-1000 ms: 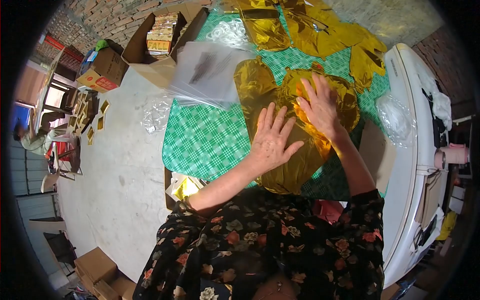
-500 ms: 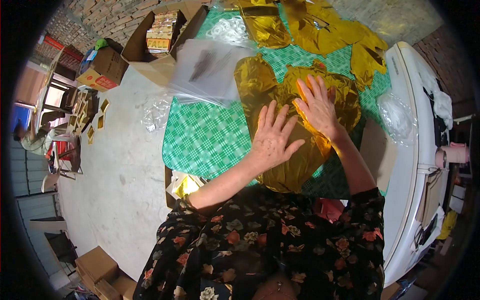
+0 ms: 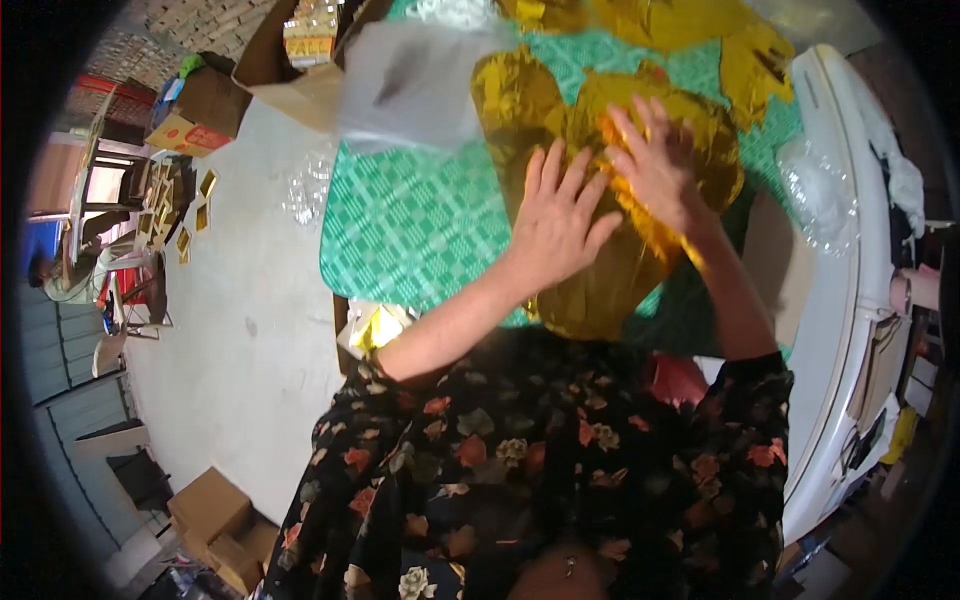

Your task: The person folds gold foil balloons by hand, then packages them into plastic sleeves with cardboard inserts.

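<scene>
A flat gold foil balloon (image 3: 590,305) with rounded lobes and a creased surface lies on a green checked tablecloth (image 3: 410,220). My left hand (image 3: 560,225) rests palm down on its left part, fingers spread. On its upper right part lies my right hand (image 3: 655,170), fingers apart and somewhat blurred. Bright orange reflections show in the foil beside that hand. Neither hand grips anything that I can see; what lies under the palms is hidden.
Clear plastic sheets (image 3: 410,90) lie at the table's upper left, by an open carton (image 3: 300,100) of packets. More gold foil pieces (image 3: 755,70) cover the far side. A clear plastic bag (image 3: 815,195) sits near a white appliance (image 3: 850,270) on the right. A seated person (image 3: 75,275) is far left.
The view has tilted, so the table and foil sit higher in the picture. Both hands stay on the foil; the right hand's fingers look a little more bent.
</scene>
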